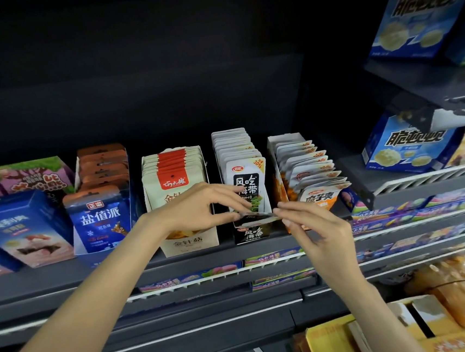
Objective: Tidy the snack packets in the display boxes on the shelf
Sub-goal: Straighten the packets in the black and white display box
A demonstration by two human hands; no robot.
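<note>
dark shelf (205,259) | both hands' fingers (239,200) pinch seaweed packet (253,217)

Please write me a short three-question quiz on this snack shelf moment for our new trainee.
1. True or false: both hands hold the same flat packet at the front of the black-and-white seaweed box.
2. Which display box stands directly left of the seaweed box? A) beige enoki mushroom box B) orange konjac box C) blue pretzel-stick box
3. In which box do the packets fan out unevenly?

Key: 1 true, left hand and right hand pinch opposite ends; 2 A; 3 the orange konjac box.
</note>
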